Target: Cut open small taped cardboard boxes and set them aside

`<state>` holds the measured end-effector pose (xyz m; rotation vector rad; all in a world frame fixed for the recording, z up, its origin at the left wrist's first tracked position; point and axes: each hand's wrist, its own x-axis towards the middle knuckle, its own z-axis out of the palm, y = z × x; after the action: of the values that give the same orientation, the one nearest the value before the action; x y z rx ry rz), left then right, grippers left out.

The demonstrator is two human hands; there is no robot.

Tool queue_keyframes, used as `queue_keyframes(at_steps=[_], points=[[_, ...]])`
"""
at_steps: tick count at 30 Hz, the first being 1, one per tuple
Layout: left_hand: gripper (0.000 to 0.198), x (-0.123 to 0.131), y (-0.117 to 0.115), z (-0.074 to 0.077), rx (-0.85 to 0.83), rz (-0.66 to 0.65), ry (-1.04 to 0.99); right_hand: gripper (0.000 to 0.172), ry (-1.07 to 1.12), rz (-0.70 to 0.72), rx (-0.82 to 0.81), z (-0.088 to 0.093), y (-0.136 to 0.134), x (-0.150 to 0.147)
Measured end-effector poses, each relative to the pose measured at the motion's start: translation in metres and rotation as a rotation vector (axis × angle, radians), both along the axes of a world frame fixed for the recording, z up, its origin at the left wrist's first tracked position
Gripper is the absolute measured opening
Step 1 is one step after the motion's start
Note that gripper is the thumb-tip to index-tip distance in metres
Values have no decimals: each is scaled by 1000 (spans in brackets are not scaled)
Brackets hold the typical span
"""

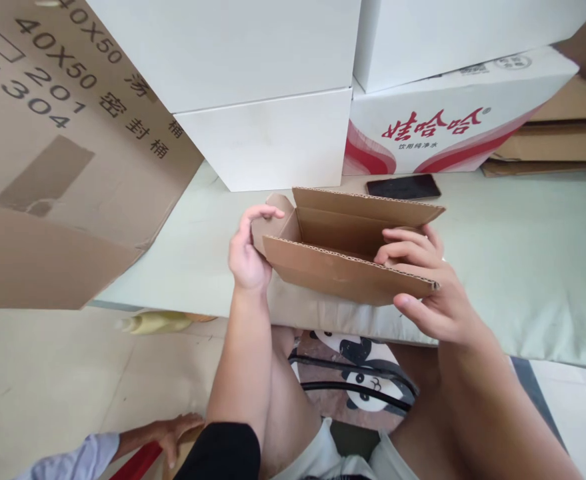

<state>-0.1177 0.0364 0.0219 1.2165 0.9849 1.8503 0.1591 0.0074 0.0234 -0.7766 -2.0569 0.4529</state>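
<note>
A small brown cardboard box (343,270) is held in front of me at the near edge of the covered surface, its long top flaps standing up and its inside facing me. My left hand (251,250) curls around the left end flap, with a finger over its top. At the right end, my right hand (427,287) grips the box; several fingers reach inside while the thumb lies on the outer face of the near flap. The hand partly hides that end.
White boxes (263,147) and a red-and-white carton (437,127) stand behind, with a phone (403,187) before them. A large cardboard carton (73,167) fills the left. Another person's hand (173,433) shows at lower left. A yellowish bottle (160,323) lies below the edge.
</note>
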Motion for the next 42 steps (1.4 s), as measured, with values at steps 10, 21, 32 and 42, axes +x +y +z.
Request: queue_keyframes(at_steps=[10, 21, 32, 42], points=[[44, -4, -4, -1, -29, -5, 26, 9, 114, 39, 156, 3, 0, -3], [62, -7, -7, 3, -33, -262, 204, 12, 40, 113, 53, 13, -8, 1], [57, -5, -14, 25, 21, -526, 687, 53, 112, 102, -6, 22, -16, 18], [42, 12, -8, 0, -69, -178, 449, 48, 200, -660, 20, 5, -13, 5]])
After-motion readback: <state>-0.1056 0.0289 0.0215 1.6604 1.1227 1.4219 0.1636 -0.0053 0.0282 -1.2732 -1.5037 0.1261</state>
